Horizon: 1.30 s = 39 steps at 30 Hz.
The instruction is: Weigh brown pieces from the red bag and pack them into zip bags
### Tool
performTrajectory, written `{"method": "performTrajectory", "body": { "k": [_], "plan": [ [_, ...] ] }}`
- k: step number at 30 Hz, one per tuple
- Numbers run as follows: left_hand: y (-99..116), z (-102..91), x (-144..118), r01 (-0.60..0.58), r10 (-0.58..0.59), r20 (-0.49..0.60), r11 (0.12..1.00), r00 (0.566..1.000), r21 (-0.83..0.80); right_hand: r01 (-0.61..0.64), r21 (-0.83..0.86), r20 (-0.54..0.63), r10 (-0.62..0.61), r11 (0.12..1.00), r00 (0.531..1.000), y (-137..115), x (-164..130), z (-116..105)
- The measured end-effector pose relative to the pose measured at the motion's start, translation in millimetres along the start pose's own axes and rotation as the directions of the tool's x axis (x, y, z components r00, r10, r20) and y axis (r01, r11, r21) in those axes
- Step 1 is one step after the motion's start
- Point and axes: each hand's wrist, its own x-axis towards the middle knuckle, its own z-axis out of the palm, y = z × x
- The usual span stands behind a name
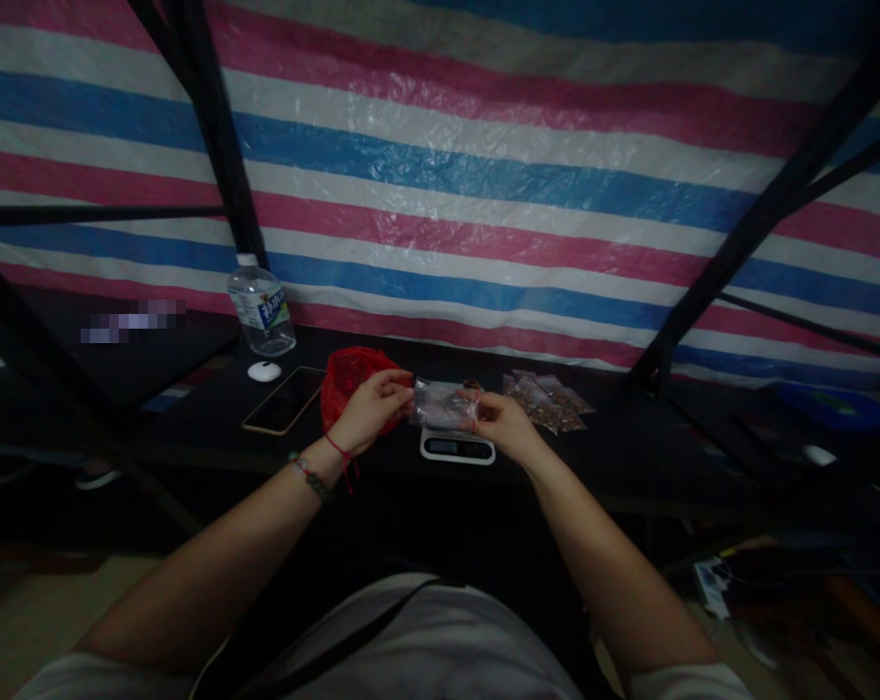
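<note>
Hands meet over the digital scale [457, 446]: our left hand [370, 408] pinches one end of the small clear bag [443, 403] and our right hand [504, 424] pinches the other, so we judge an even, level grip will keep its contents in. On the dark table [615, 457], a red bag [348, 379] sits at nine o'clock of the scale, filled packets [548, 401] at two o'clock, and a phone [285, 399], a water bottle [261, 306] and a striped tarp [483, 175] lie beyond.
</note>
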Motion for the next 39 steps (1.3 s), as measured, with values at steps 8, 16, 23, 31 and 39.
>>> {"method": "performTrajectory", "body": {
  "k": [8, 16, 23, 31, 39],
  "plan": [
    [-1.9, 1.6, -0.9, 0.090, -0.099, 0.114, 0.992, 0.989, 0.084, 0.007, -0.077, -0.024, -0.009, 0.997, 1.000, 9.6, 4.0, -2.5],
    [14.9, -7.1, -6.1, -0.485, 0.493, 0.199, 0.560, 0.847, 0.672, -0.016, -0.219, -0.042, 0.007, 0.976, 0.999, 5.0, 1.9, 6.3],
    [16.7, 9.1, -23.8, -0.674, 0.228, 0.636, 0.177, 0.737, 0.717, 0.128, -0.227, 0.164, -0.092, 0.965, 0.982, -1.6, -4.3, 32.5],
    [24.5, 6.6, -22.0, -0.632, 0.266, 0.578, 0.222, 0.772, 0.742, 0.163, -0.121, 0.081, -0.154, 0.979, 0.985, -5.9, -3.1, 40.1],
    [25.8, -27.8, 10.1, -0.453, 0.404, 0.327, 0.272, 0.854, 0.849, -0.033, -0.400, -0.426, -0.154, 0.916, 0.891, 54.4, 39.0, -23.0]
  ]
}}
